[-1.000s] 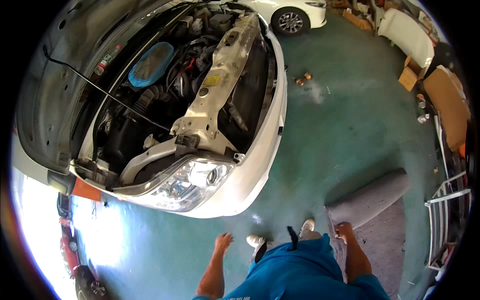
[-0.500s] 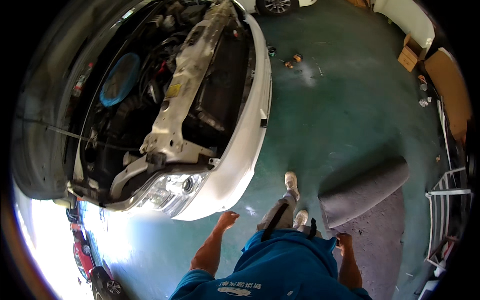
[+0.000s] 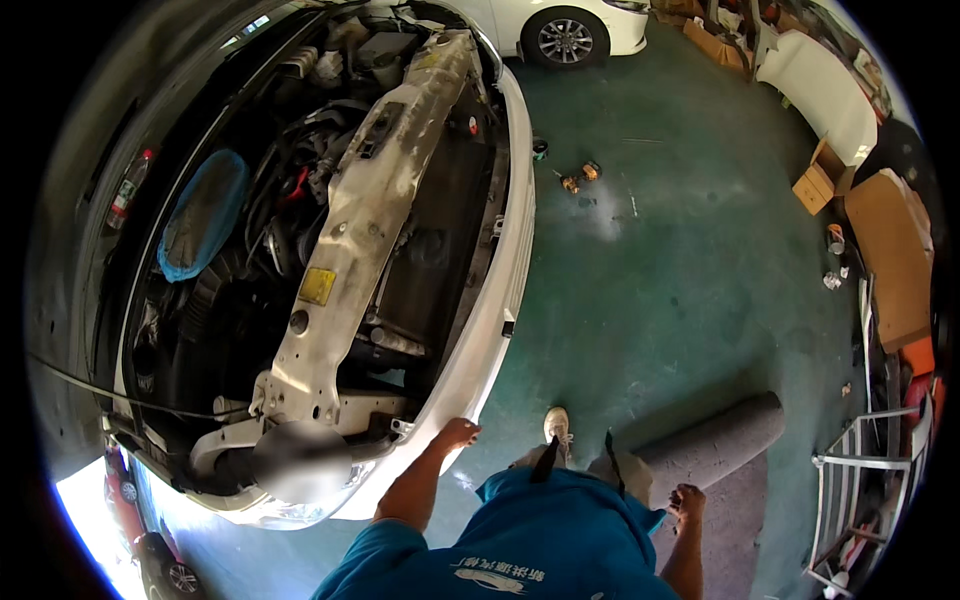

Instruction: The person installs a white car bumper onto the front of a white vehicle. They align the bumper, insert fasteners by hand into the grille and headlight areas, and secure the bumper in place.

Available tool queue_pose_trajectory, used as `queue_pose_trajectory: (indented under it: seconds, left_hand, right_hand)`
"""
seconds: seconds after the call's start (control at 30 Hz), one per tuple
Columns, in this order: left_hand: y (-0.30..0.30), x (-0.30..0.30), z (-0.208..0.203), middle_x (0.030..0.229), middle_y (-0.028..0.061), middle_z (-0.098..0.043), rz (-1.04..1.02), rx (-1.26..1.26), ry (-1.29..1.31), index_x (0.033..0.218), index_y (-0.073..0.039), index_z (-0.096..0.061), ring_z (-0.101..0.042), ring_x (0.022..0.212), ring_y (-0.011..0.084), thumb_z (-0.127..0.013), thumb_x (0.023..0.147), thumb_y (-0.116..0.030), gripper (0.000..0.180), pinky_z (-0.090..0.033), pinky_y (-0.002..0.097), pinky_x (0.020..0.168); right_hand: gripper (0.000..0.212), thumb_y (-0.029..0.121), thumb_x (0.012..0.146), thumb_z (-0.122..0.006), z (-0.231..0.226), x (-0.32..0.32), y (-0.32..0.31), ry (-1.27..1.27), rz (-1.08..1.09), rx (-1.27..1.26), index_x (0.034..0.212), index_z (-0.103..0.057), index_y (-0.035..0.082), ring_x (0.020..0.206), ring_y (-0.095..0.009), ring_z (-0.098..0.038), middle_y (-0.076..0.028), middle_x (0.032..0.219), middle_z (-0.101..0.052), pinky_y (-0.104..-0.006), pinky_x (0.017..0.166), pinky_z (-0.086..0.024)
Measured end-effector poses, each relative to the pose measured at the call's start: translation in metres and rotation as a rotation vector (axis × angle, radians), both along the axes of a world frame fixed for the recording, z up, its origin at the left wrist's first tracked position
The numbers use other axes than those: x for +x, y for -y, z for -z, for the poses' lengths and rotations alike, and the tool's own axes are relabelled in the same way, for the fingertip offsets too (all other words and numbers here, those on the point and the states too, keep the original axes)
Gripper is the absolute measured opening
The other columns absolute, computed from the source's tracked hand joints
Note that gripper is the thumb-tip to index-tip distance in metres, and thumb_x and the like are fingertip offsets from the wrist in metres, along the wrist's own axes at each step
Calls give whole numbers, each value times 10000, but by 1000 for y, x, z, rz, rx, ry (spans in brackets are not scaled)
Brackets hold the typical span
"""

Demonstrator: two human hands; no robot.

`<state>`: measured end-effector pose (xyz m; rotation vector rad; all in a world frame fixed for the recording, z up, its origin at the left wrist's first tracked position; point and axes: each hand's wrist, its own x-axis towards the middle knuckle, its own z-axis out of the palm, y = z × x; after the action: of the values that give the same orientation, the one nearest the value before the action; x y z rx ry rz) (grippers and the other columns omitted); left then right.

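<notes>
I stand beside a white car (image 3: 500, 300) with its hood raised and its engine bay exposed. Near the car's front corner hangs my left hand (image 3: 457, 433), its fingers loosely curled with nothing visible in them; in this picture it overlaps the bumper's edge, and I cannot tell whether it touches. My right hand (image 3: 686, 503) hangs on the other side of my blue shirt, fingers bent in, nothing seen in it. Nearest to it lies a grey, partly rolled mat (image 3: 700, 440) on the floor. A blurred patch hides much of the headlight.
A pale metal crossbar (image 3: 370, 200) spans the engine bay, beside a blue-rimmed oval part (image 3: 203, 215). Orange-black tools (image 3: 580, 177) lie on the green floor. A small carton (image 3: 814, 188), a large cardboard sheet (image 3: 888, 260) and a metal frame (image 3: 865, 460) line the right side. Another white car's wheel (image 3: 565, 38) stands ahead.
The view has shifted, so the car and floor things sit lower, and more of the far car shows. My feet have changed position in a step. Both hands stay at my sides.
</notes>
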<state>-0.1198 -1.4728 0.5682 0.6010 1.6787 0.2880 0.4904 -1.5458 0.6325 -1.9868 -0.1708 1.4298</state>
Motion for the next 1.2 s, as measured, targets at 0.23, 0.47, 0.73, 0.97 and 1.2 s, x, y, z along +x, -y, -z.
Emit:
queue_pose_trajectory:
  seconds: [0.23,0.47,0.73,0.97,1.2]
  left_hand:
    - [-60,41,55,821,119,-711,-31,148,20,973,28,-714,-662,689,207,-705,931,-304,334,-539,346,610]
    - [-77,65,92,865,138,-732,341,229,-164,1020,-67,-736,-697,756,286,-665,912,-328,292,-557,409,680]
    - [-144,86,103,930,101,-723,433,131,-250,1130,-117,-698,-701,892,291,-728,799,-206,344,-564,428,746]
    - [-378,222,-57,999,120,-735,-254,282,-65,1126,-12,-702,-706,828,198,-663,945,-364,398,-556,347,719]
    - [-409,262,-21,963,126,-722,-106,256,-197,1129,-99,-702,-710,869,273,-671,909,-309,306,-560,410,757]
  right_hand:
    - [80,152,835,-631,49,25,-20,227,-490,-52,824,-654,76,629,-228,-600,-106,740,-647,-403,553,-484]
    - [335,336,862,-657,63,21,-82,-7,-252,-139,1110,-686,112,770,-268,-621,-88,933,-663,-481,600,-454]
    - [150,176,858,-625,71,92,-329,4,-429,-116,852,-625,26,589,-245,-530,-103,711,-574,-440,520,-397]
    - [188,43,910,-594,77,223,-580,42,-498,24,726,-565,17,486,-160,-498,-50,643,-547,-333,401,-358]
    - [108,83,900,-638,50,138,-786,89,-741,244,974,-658,7,557,-140,-576,-53,720,-625,-273,473,-461]
